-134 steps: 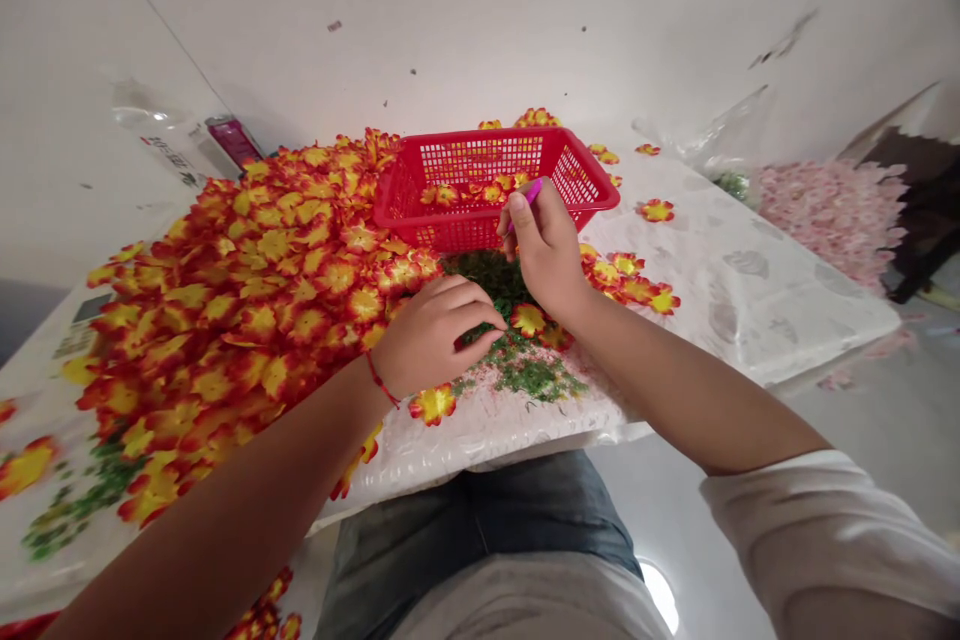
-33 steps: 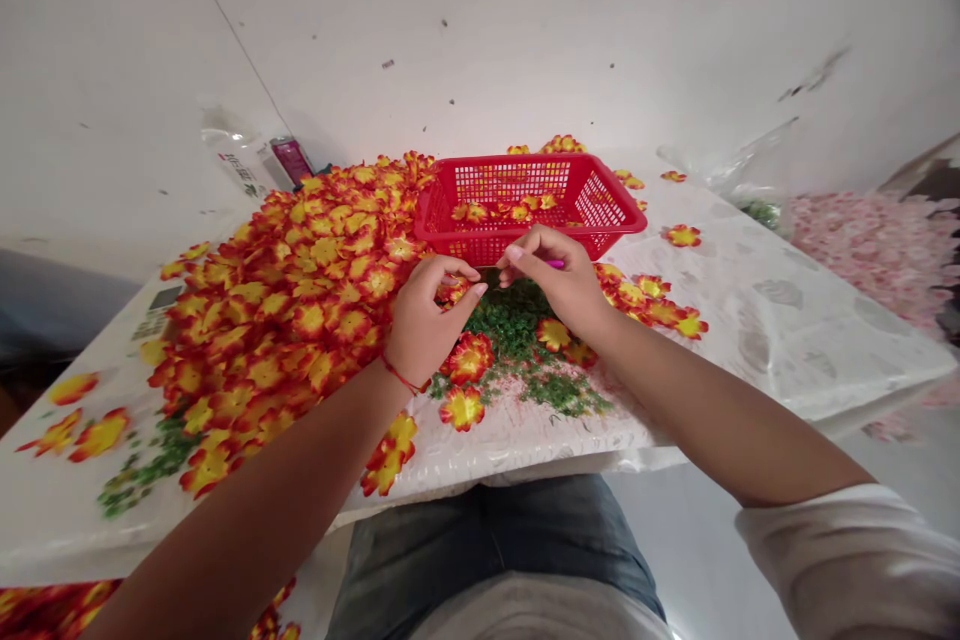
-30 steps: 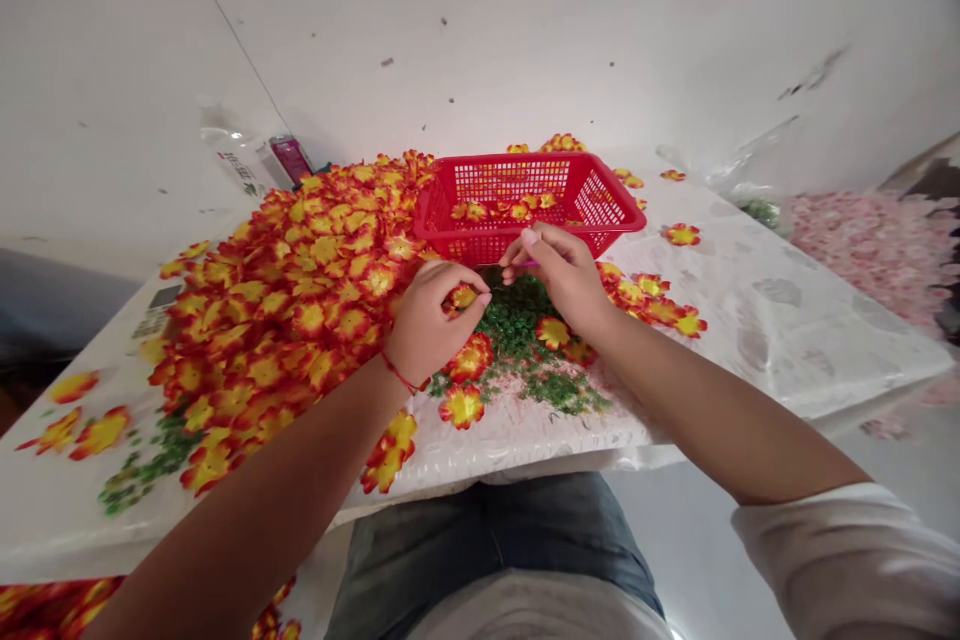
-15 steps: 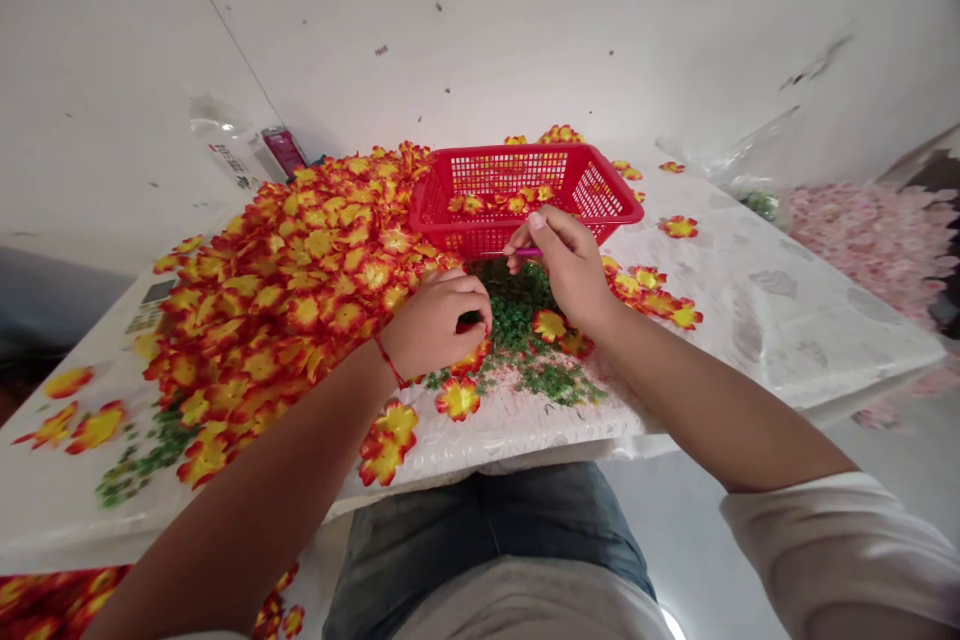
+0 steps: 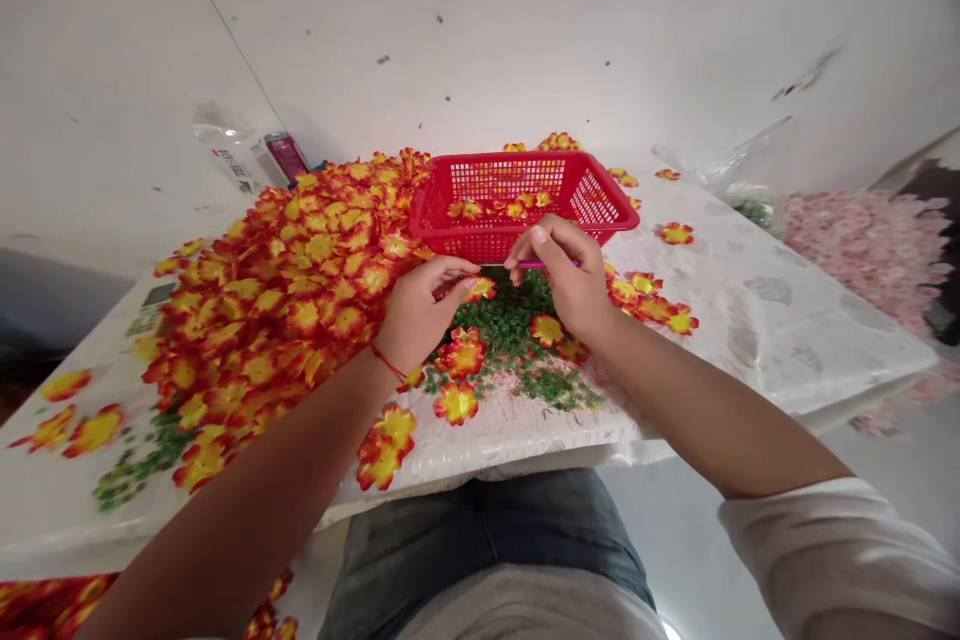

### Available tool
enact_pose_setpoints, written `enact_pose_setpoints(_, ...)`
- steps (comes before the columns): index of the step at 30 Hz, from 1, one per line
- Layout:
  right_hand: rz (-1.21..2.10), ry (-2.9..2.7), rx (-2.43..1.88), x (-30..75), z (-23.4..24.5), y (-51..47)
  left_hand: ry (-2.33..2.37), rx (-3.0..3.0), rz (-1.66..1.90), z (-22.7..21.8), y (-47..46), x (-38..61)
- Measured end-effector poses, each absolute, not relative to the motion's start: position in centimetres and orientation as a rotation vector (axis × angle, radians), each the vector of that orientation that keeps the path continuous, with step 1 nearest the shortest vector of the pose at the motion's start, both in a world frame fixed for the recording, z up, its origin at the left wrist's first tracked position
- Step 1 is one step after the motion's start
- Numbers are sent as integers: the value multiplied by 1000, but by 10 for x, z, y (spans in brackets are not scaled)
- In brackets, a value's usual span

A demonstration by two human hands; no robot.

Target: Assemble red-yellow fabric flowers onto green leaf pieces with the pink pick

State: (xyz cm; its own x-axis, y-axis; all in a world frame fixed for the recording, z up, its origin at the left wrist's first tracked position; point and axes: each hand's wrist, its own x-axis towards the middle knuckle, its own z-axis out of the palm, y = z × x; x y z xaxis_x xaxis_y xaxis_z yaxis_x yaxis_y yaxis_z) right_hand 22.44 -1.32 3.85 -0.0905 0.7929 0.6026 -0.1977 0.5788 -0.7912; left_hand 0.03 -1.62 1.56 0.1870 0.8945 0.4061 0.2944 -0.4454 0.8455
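Between thumb and fingers, my left hand (image 5: 424,312) pinches a yellow and red artificial flower (image 5: 481,289). My right hand (image 5: 564,270) is closed on a thin tool with a purple handle (image 5: 541,265); its fine tip points left toward the flower. Both hands are just in front of a red plastic basket (image 5: 517,242) that has several flowers in it. Small green artificial pieces (image 5: 510,320) lie in a heap beneath my hands. A large pile of yellow and red flowers (image 5: 300,290) spreads to the left of my left hand.
Loose flowers (image 5: 652,298) lie right of my right hand. Pink artificial flowers (image 5: 862,245) are beyond the table's (image 5: 795,330) right side. A phone-like purple object (image 5: 286,156) leans by the wall, and a calculator (image 5: 154,305) is partly buried at left.
My left hand has come up from the loose flowers near the green heap and now holds one flower by the tool's tip. My right hand has barely moved.
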Motion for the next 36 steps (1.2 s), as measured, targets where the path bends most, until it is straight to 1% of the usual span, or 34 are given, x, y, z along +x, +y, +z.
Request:
enact_pose_setpoints(6, 946, -1490, -488, 223, 37, -17, 1109, 1582, 1386, 17, -13, 1)
enact_pose_setpoints(14, 956, -1488, -498, 222, 36, -11, 1014, 1388, 1460, 22, -18, 3)
enact_pose_setpoints(21, 886, -1563, -601, 222, 37, -14, 986, 1365, 1425, 24, -20, 3)
enact_pose_setpoints(31, 920, -1701, -635, 217, 29, -17, 1000, 1484, 1375, 24, -26, 8)
enact_pose_setpoints(36, 794, -1796, -703, 218, 22, -15, 935, 1434, 1284, 22, -28, 10)
